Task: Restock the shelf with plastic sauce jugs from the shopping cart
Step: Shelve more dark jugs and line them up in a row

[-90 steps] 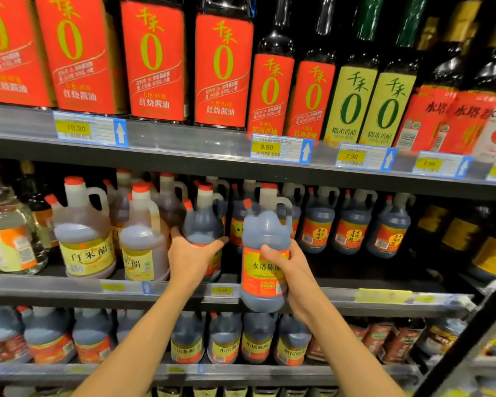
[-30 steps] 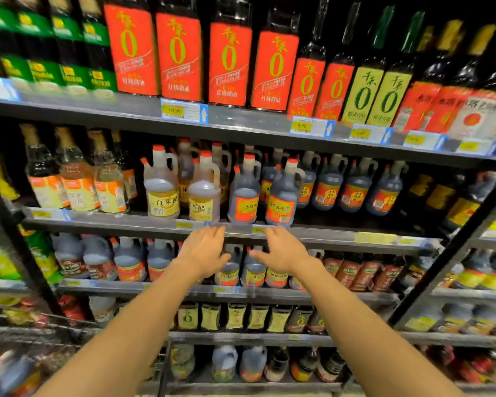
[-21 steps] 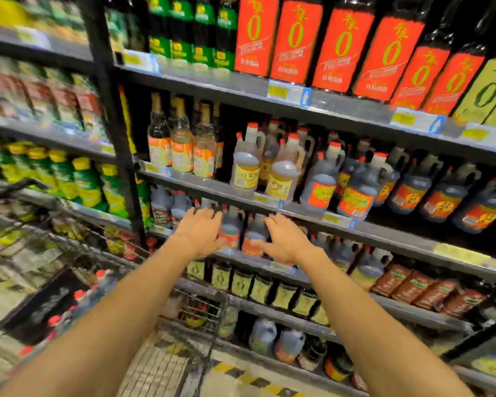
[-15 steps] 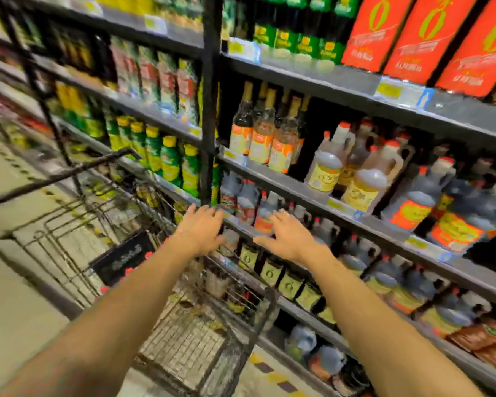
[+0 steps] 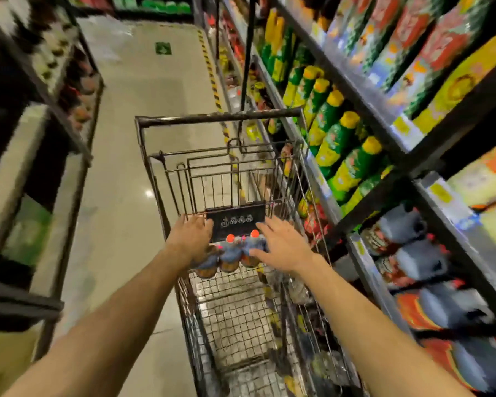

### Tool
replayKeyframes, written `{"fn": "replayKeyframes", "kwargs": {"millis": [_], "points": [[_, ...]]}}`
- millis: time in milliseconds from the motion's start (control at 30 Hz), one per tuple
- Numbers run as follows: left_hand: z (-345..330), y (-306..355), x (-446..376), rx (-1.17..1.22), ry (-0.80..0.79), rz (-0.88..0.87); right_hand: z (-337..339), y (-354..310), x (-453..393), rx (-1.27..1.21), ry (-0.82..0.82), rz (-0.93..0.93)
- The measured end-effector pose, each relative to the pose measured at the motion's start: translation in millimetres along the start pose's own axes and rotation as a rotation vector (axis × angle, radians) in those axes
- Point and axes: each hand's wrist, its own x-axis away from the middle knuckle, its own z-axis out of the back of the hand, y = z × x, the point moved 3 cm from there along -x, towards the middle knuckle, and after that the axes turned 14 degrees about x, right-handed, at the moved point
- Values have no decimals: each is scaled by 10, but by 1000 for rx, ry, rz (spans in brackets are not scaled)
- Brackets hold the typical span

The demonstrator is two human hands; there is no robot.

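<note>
left hand fingers spread, grasping nothing, over left side of jugs. right hand likewise released, splayed, at right side of cluster. whether either hand touches jugs, cannot tell. jugs stand bunched in shopping cart basket, red caps up, beside shelf. judgement: full of liquid, so heavy; smooth plastic, likely slippery, walls give slightly. best hold: moulded handle near neck.

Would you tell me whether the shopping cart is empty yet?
Not empty: a few red-capped jugs stand upright in the cart, between both hands.
</note>
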Motion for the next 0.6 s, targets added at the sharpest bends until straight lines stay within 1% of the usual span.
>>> {"fn": "replayKeyframes", "kwargs": {"millis": [133,300,400,500,600], "points": [[-362,-160,-292,67,-32,132,-332,21,-739,-3,-68,137],[-894,-431,-789,144,-79,229,-941,-45,-1518,-37,-80,235],[-1265,-562,-1072,226,-91,281,-1381,-166,-1865,-134,-110,260],[-1579,-666,-1239,325,-86,313,-1706,-246,-2035,-199,-109,253],[-1798,-702,-1321,383,-78,360,-1891,-306,-2109,-160,-57,230]]}}
